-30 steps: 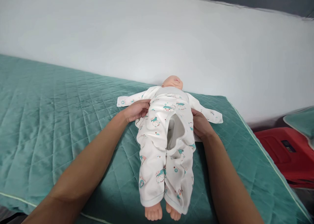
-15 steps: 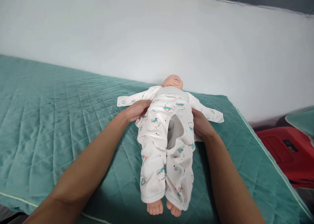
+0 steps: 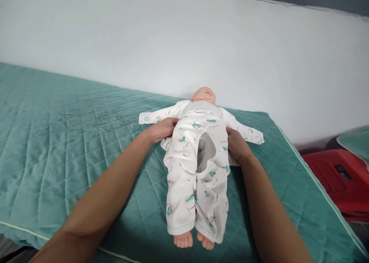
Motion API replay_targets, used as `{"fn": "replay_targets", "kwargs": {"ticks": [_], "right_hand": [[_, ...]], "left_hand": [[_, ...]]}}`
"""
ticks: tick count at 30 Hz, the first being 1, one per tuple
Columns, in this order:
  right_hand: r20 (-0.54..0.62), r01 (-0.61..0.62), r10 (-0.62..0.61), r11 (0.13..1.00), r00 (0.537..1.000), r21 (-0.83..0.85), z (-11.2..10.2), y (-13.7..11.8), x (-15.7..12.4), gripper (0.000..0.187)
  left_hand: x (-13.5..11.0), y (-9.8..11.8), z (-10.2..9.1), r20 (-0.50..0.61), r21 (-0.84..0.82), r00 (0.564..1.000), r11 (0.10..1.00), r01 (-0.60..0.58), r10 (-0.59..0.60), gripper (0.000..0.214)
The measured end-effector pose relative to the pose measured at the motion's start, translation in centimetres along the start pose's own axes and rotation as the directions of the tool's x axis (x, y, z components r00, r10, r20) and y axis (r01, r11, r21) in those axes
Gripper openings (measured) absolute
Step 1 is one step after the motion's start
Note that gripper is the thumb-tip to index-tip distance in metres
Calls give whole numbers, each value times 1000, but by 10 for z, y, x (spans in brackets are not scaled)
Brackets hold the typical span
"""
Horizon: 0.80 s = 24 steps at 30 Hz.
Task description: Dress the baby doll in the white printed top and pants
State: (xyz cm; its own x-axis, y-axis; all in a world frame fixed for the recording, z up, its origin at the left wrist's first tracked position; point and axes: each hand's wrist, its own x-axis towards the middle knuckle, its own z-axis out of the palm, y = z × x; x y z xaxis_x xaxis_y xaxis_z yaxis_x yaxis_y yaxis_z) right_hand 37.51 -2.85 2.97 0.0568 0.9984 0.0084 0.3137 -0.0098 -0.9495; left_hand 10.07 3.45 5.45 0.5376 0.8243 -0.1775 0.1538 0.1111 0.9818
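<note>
A baby doll lies on its back, arms spread, in a white printed long-sleeved top and matching open-crotch trousers. The trousers reach high up the chest, and bare feet poke out of the legs. My left hand is closed on the clothes at the doll's side, its fingertips tucked behind the cloth. On the opposite side, my right hand grips the clothes at the same height, its fingers largely hidden by the doll's body. Part of the top's hem shows below each hand.
Beneath the doll is a green quilted cover with a pale piped edge. A white wall rises just behind the doll's head. Beyond the right edge stands a red plastic object, with more green cloth above it.
The left hand has turned slightly inward, its fingers tucked further in at the doll's side. The right hand stays about where it was. The view has shifted a little.
</note>
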Motion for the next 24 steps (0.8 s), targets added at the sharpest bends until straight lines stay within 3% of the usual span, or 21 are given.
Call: {"fn": "replay_targets", "kwargs": {"ticks": [5, 8, 11, 16, 21, 24], "right_hand": [[-16, -17, 18, 998, 1000, 67, 7, -9, -4, 23], [-20, -41, 46, 978, 999, 202, 13, -15, -7, 26], [-75, -41, 60, 971, 995, 237, 18, -22, -10, 36], [-130, 21, 6, 979, 992, 202, 21, -27, -12, 39], [-225, 146, -140, 989, 964, 13, 12, -13, -5, 32], [-226, 135, -130, 991, 965, 6, 6, -5, -2, 32]], "left_hand": [[-2, 2, 5, 24, -143, 999, 989, 32, -29, 17], [-1, -1, 8, 44, -242, 999, 970, 34, -24, 20], [0, -5, 11, 50, -322, 999, 947, -3, 20, 29], [-1, -8, 13, 25, -355, 998, 934, -42, 55, 42], [0, -9, 13, 37, -337, 996, 939, -65, 82, 48], [1, -10, 14, 71, -347, 992, 935, -72, 103, 48]]}}
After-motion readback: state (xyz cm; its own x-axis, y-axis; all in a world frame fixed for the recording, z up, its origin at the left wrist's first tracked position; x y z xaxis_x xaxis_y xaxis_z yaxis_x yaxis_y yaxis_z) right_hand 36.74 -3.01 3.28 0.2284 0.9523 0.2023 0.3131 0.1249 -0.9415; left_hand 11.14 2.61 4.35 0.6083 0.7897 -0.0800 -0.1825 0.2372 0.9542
